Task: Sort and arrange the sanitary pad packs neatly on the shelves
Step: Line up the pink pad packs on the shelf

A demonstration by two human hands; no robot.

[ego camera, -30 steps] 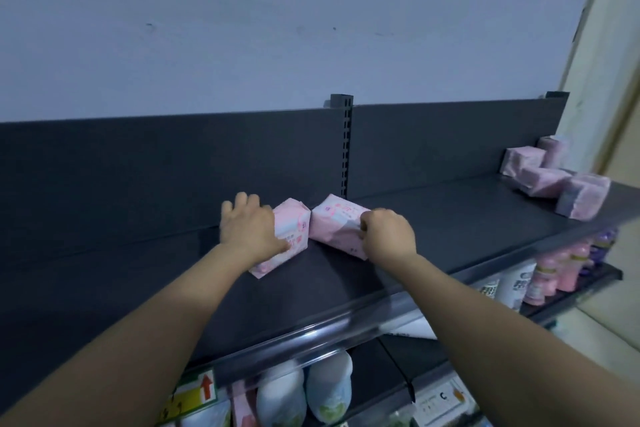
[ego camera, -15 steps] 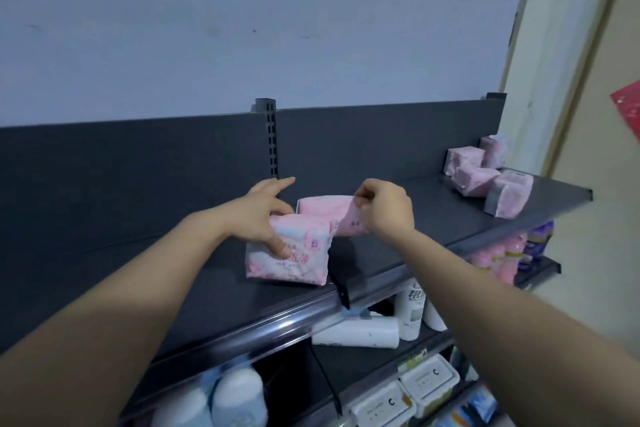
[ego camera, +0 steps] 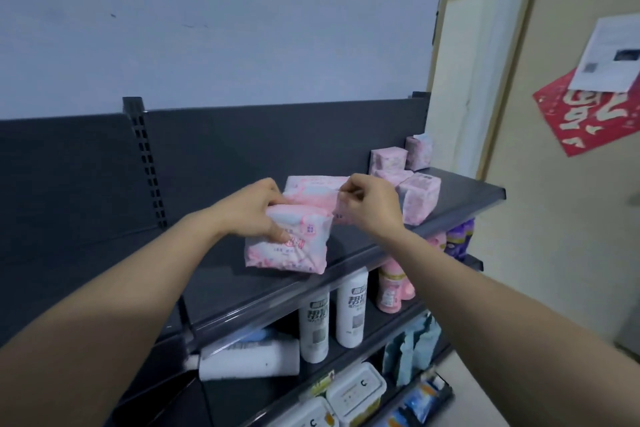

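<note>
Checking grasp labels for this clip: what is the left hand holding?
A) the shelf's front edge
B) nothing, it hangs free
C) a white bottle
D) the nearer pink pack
D: the left hand has its fingers curled over the top of the nearer pink pack, while the right hand pinches the rear pink pack behind it.

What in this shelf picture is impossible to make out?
Head view, rear pack: mostly hidden behind the left hand, right hand and front pack.
Head view, front pack's print: too blurred to read.
Head view, white tub on the lowest shelf: cut off by the bottom edge.
</note>
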